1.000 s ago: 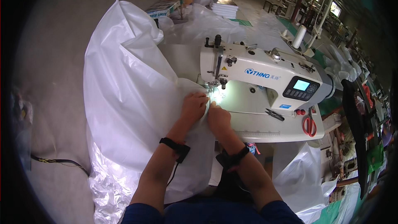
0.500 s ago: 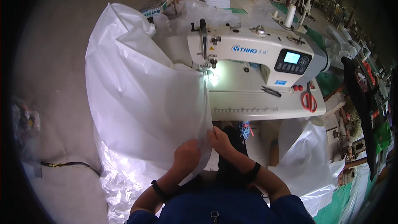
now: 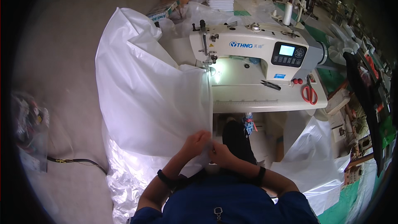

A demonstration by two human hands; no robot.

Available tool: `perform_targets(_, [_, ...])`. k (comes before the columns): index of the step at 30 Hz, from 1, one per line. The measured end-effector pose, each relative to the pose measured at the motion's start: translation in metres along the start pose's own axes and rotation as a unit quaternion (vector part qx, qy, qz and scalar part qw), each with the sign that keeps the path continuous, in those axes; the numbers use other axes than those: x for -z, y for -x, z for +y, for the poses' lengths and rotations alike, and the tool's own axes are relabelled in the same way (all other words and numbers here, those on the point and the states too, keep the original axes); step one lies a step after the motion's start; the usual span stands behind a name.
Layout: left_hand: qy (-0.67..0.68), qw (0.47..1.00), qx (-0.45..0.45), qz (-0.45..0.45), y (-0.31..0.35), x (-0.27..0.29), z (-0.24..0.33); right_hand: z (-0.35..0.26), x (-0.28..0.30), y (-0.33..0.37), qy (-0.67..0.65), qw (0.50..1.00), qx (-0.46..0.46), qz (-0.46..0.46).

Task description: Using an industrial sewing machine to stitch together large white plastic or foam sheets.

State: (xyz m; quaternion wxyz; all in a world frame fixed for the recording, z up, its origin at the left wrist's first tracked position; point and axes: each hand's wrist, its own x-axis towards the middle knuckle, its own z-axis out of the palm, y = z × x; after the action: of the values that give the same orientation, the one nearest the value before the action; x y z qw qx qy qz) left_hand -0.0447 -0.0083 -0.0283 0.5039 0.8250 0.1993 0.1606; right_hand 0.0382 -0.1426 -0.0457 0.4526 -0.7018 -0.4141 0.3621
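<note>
Pinching the near edge of a large white plastic sheet [image 3: 153,99], the left hand [image 3: 197,141] and the right hand [image 3: 219,153] meet close to the person's chest, their fingers closed on the sheet's lower corner, almost touching each other. From that grip the sheet's edge runs straight up to the needle area of a white sewing machine [image 3: 257,52], where a small lamp lights the spot; the rest of the sheet billows to the left of the machine and spills down onto the concrete floor [image 3: 62,58] in crumpled folds. Each wrist carries a dark band. The machine stands on a pale bench [image 3: 265,99], which also carries red-handled scissors [image 3: 309,93] toward its right end and small dark snips [image 3: 270,84] just in front of the machine's control panel. A white thread cone [image 3: 287,13] rises behind the machine. More white plastic [image 3: 315,157] hangs below the bench on the right, and a black cable [image 3: 76,161] lies on the floor at the left.
</note>
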Motion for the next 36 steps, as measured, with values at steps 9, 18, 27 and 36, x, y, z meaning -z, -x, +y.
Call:
perform_targets(9, [-0.266,0.949,-0.041,0.162,0.033,0.012,0.043,-0.004,-0.002,-0.076,-0.034,0.995,0.072,-0.056])
perform_targets(18, [-0.433,0.901,-0.031,0.027,0.048,0.021,0.06,0.01,-0.11,-0.081,0.073,0.99,0.108,-0.052])
perform_targets(27, [-0.301,0.945,-0.114,0.057,0.053,0.003,0.028,-0.005,0.026,-0.117,0.212,0.926,0.108,0.291])
perform_targets(36, [-0.173,0.981,-0.048,0.072,0.034,0.001,0.021,-0.045,0.016,-0.131,0.494,0.85,0.015,0.182])
